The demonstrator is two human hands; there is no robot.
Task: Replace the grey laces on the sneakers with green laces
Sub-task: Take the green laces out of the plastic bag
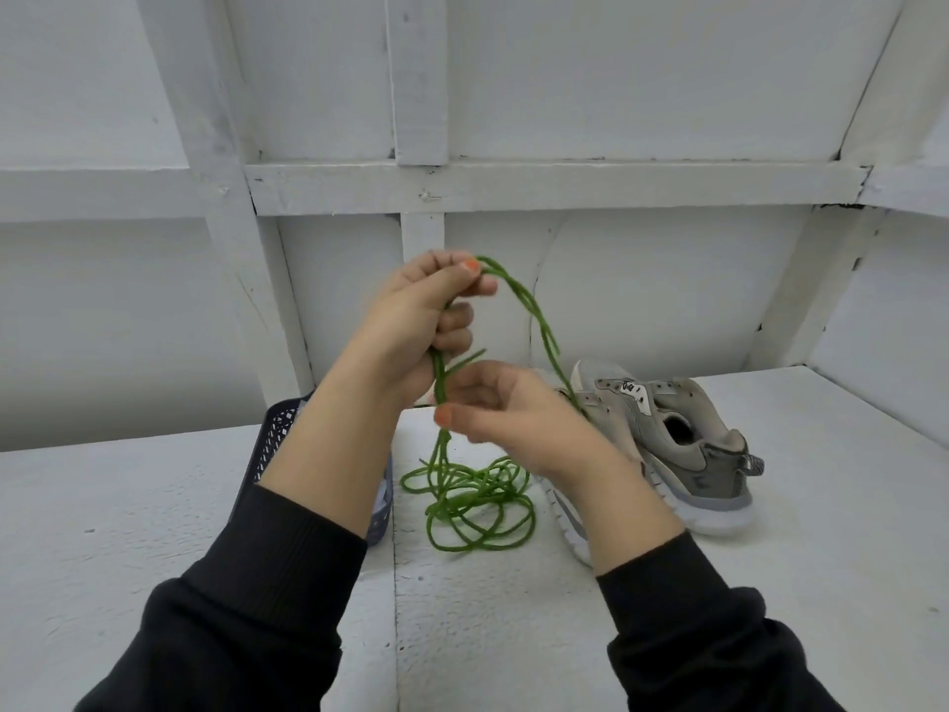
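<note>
A dark blue lattice basket (280, 434) stands on the white tabletop (154, 506), partly hidden behind the person's left forearm. The left hand (416, 326) is raised above the tabletop with its fingers curled round a bundle of green laces (477, 506), thumb and forefinger pinching the strands at the top of the fist. From that pinch a doubled loop arcs away to the right and drops behind the right hand (508, 408). The right hand sits just below and beside the left, fingers curled, its thumb pinching the same strands where they leave the left fist. A short loose end juts out between the two hands. Below them the strands hang down to a loose coil lying on the tabletop. Right of the right hand, a pair of grey sneakers (683, 429) rests on the tabletop, its eyelets showing no laces. Both arms wear black sleeves (246, 608).
</note>
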